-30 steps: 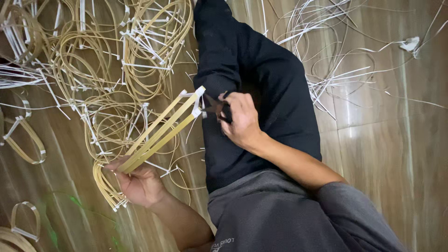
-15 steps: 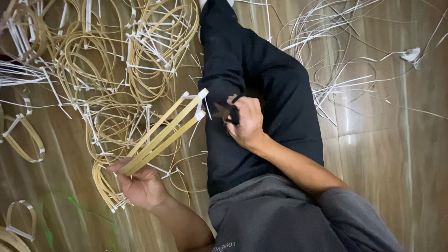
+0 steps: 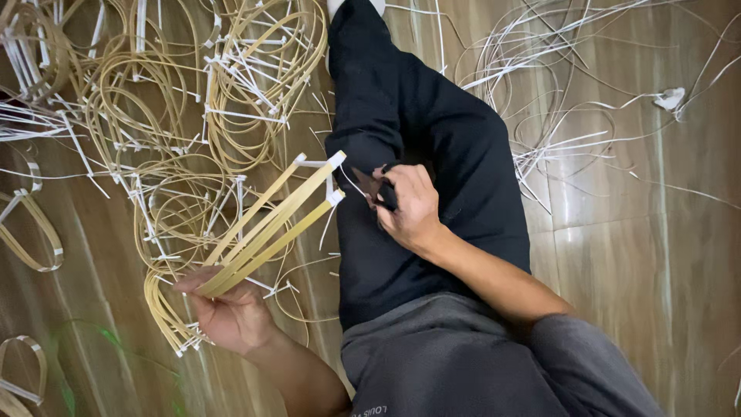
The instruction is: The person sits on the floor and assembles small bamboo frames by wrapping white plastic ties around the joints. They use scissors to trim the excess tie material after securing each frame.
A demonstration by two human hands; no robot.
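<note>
My left hand (image 3: 228, 309) grips a bundle of pale bamboo strips (image 3: 266, 228) that slants up to the right, its far ends bound with white ties (image 3: 333, 177). My right hand (image 3: 409, 205) rests over my black trouser leg (image 3: 421, 147) and is closed on small dark-handled scissors (image 3: 378, 189), whose blades point left toward the tied ends of the bundle, a short gap away.
Coils of bamboo strip bound with white ties (image 3: 231, 85) cover the wooden floor at upper left. Loose white plastic strands (image 3: 556, 116) lie tangled at upper right. Small tied bamboo loops (image 3: 31, 232) lie at the left edge. My grey sleeve (image 3: 463, 363) fills the bottom.
The right hand with the scissors has stayed near the tied ends, shifting slightly. The bundle in the left hand is held much the same.
</note>
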